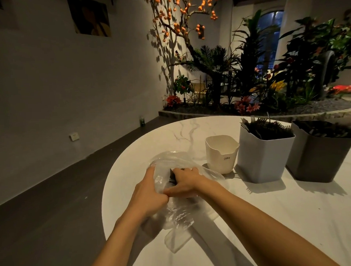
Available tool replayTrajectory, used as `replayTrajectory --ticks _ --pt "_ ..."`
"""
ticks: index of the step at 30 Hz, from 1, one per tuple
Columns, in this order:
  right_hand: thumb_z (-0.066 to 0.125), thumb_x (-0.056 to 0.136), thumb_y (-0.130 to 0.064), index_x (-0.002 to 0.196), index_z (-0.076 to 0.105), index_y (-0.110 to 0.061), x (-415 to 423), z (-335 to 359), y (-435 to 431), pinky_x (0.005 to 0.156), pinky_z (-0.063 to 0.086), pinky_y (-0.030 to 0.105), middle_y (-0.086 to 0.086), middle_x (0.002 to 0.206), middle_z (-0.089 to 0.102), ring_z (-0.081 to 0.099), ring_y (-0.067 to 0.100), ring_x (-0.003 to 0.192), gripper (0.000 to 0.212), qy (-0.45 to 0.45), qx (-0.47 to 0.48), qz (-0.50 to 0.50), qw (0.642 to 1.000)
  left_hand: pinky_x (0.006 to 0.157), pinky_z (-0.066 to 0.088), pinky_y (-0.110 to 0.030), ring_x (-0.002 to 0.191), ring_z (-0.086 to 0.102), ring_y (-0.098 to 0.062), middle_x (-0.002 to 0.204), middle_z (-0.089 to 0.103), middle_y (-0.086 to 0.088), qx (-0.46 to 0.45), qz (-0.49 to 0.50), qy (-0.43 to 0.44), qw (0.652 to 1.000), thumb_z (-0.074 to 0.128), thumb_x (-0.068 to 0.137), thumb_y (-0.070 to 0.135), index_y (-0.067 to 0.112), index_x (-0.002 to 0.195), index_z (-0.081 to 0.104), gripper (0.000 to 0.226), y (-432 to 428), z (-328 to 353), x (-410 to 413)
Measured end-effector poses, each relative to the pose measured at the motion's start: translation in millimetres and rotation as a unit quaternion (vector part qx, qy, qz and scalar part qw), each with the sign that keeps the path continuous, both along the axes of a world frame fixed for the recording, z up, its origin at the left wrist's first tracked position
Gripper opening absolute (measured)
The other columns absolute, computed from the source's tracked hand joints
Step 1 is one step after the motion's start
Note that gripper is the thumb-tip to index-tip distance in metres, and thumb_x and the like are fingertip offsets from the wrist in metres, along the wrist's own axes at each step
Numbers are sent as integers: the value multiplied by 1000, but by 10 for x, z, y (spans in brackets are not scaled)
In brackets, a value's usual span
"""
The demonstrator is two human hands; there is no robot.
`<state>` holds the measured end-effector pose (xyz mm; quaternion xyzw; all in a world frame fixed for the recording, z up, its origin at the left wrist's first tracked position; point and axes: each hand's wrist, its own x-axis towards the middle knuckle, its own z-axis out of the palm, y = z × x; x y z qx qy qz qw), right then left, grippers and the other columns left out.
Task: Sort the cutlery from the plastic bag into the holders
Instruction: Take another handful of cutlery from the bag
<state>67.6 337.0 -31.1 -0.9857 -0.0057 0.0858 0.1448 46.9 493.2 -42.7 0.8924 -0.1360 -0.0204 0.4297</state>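
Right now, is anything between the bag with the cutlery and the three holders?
Nothing visible. The plastic bag, gripped by the left hand and right hand, lies just left of the white holder; only bare table shows between them. The light grey holder and dark grey holder stand further right.

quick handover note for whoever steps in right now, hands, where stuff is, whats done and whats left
Left hand: grips the near edge of the plastic bag, holding it on the table.
Right hand: inside the bag's mouth, fingers curled on dark cutlery there.
Holders stand in a row to the right: small white holder, nothing visible in it; light grey holder with dark forks sticking up; dark grey holder with dark cutlery, type unclear.
Done: two holders partly filled.
Left: empty the bag piece by piece into the matching holders. How much remains in the bag cannot be seen.
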Motion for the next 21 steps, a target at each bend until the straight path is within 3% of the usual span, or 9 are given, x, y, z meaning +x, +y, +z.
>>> replayTrajectory --ticks 2,5,7,9,12,13,15,17,21 --pt "65 70 -75 138 46 -17 7 -11 -1 113 32 48 11 139 51 42 35 132 92 -5 -18 -13 1000 94 52 -34 108 52 -13 131 50 8 -7 -13 2 1000 73 84 6 43 152 22 93 -14 8 -23" --pt "74 69 -68 140 44 -17 7 2 0 112 36 49 14 142 46 39 36 134 93 -9 -14 -20 1000 103 49 -39 117 47 -11 130 43 14 -24 -31 0 999 75 84 7 46 147 25 89 -14 5 -24" --pt "76 66 -68 136 48 -18 25 4 -6 108 41 47 11 136 50 44 33 130 90 -7 2 -24 1000 102 51 -37 122 51 -13 132 46 14 -36 -43 7 998 76 80 6 51 142 27 91 6 -10 0" --pt "80 64 -66 126 51 -20 14 23 -16 102 46 44 6 127 52 48 29 125 83 -1 11 -30 1000 96 52 -26 118 54 -11 130 48 16 -44 -56 22 997 77 82 6 50 142 29 88 23 -14 2" --pt "84 62 -57 113 48 -23 24 22 -21 98 49 43 3 113 51 51 28 118 71 13 18 -39 999 75 49 -9 106 57 2 124 53 22 -93 -55 26 994 78 85 13 48 136 36 75 5 -33 29" --pt "85 60 -57 110 48 -23 37 23 -23 95 51 43 3 111 54 53 28 114 71 15 15 -36 999 73 50 -11 105 58 0 126 55 18 -116 -35 35 992 76 87 16 46 135 39 68 -18 -35 37" --pt "83 56 -59 105 46 -24 59 10 -25 90 54 41 3 105 56 55 26 105 71 18 12 -27 999 85 49 -23 115 59 -14 136 53 9 -125 23 39 991 72 92 35 39 143 39 61 -64 -16 35" --pt "79 57 -58 107 44 -24 77 -17 -48 89 53 40 3 105 51 51 26 106 70 21 17 -16 1000 94 49 -32 124 55 -24 143 52 2 -88 70 32 993 72 88 53 36 152 32 78 -97 -56 78" --pt "81 65 -57 129 50 -23 69 8 -166 99 47 42 8 124 41 41 27 117 78 31 29 7 999 75 52 -32 98 59 -22 124 57 -3 -30 87 11 996 78 77 42 54 144 24 88 -152 -63 101"
